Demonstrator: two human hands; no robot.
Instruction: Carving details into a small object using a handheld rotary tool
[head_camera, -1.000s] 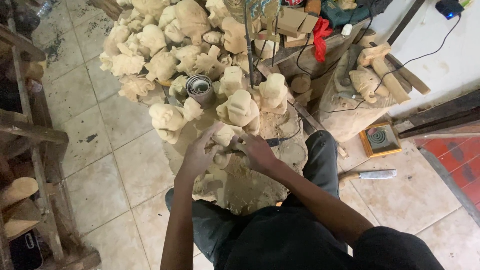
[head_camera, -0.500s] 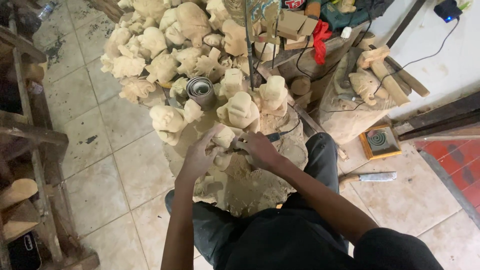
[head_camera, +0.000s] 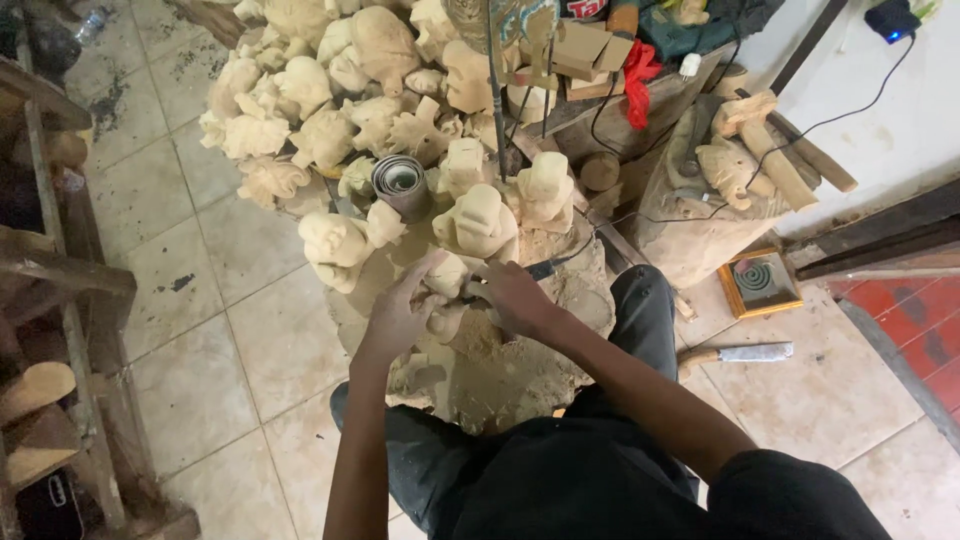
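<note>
My left hand grips a small pale wooden carving from the left, fingers wrapped over its top. My right hand presses against the carving's right side and seems to hold a thin dark tool there; the tool is mostly hidden. Both hands work over a dusty wood block in front of my knees. Just beyond stand two pale carved figures, and a roll of sandpaper sits to their left.
A large heap of unfinished carved figures fills the floor ahead. A knife lies on the tiles at right, near a small framed box. Wooden shelving runs along the left. Cables and wood scraps sit at upper right.
Both hands stay on the small carving with only slight shifts of the fingers. Nothing else has moved.
</note>
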